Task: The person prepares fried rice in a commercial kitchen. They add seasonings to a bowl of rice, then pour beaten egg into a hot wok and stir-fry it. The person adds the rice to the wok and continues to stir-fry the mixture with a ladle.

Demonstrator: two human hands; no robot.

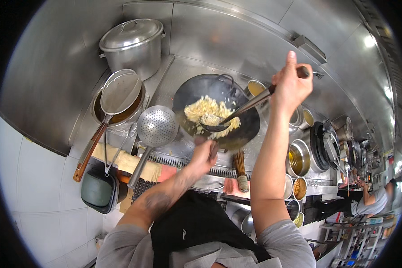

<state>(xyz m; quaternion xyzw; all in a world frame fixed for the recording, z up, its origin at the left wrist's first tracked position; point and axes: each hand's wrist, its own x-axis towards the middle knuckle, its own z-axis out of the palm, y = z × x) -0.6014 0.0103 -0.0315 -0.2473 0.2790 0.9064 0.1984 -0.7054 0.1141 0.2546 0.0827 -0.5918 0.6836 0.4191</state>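
Observation:
A dark wok [251,129] stands on the steel range before me, tilted a little. Fried rice [204,107] lies in it, and light steam rises at its back. My left hand [204,155] grips the wok's handle [213,150] at the near edge. Raised at the right, my right hand [291,83] is closed around the handle of a metal ladle [251,103], thumb pointing up. The ladle's bowl holds some of the rice and rests among the grains in the wok.
Left of the wok are a perforated skimmer [157,126], a fine strainer [120,93] over a pot, and a lidded stockpot [132,43]. A bamboo brush [241,169] lies near the front edge. An oil container [298,157] stands right. Another person [372,199] works far right.

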